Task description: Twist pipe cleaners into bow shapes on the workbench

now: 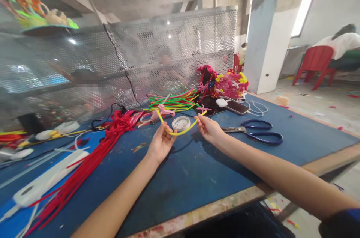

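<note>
A yellow pipe cleaner hangs in a shallow U between my two hands, above the blue table. My left hand pinches it near one end, and that end sticks up past the fingers. The fingers of my right hand close on it near the other end, whose tip points up and right. Just behind the curve sits a small round white dish with tiny pale bits in it. A pink glue gun lies beyond my left hand. Blue-handled scissors rest to the right of my right hand.
Green, yellow and pink pipe cleaners lie at the back, beside a pile of fuzzy pink and red pieces. Red pipe cleaners and a white power strip are on the left. A phone with a cable lies back right, before a perforated metal screen.
</note>
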The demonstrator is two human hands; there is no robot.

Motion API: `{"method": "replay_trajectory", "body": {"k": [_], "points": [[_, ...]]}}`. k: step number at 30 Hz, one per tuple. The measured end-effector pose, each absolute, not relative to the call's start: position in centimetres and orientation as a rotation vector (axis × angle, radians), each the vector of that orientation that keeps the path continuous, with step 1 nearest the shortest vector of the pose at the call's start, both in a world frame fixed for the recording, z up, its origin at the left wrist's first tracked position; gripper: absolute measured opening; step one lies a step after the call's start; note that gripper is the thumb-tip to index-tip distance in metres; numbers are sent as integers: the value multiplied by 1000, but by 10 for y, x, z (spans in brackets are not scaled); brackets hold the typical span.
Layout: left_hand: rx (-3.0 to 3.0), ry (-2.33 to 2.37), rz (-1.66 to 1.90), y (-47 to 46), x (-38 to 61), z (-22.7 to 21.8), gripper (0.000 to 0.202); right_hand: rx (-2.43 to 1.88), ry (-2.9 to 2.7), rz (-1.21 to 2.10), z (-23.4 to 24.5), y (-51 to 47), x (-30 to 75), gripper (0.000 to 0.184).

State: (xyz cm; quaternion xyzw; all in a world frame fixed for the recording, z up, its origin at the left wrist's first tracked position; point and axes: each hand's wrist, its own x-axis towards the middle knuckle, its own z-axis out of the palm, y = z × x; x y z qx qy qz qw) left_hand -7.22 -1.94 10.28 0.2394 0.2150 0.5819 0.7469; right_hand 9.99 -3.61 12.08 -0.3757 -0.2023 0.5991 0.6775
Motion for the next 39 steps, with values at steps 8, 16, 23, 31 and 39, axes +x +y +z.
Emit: {"method": "replay_trajectory", "body": {"k": [8, 16, 23, 31, 39], "points": [[867, 593, 1056, -37, -59, 98, 22, -976, -942, 1272, 111, -52, 84, 11], [998, 675, 1154, -38, -58, 97, 33, -912, -1385, 1170, 110, -58, 77, 13], [1040, 748, 1190, -39, -56, 97, 31, -931, -1621, 1079, 110, -49, 90, 14], [1082, 760, 1175, -39, -54, 95, 28, -1022, -1344, 1191, 106, -50, 88, 14], [1053, 736, 1140, -38, -55, 95, 23, -992, -1284, 1212, 105, -51, 86, 8]]}}
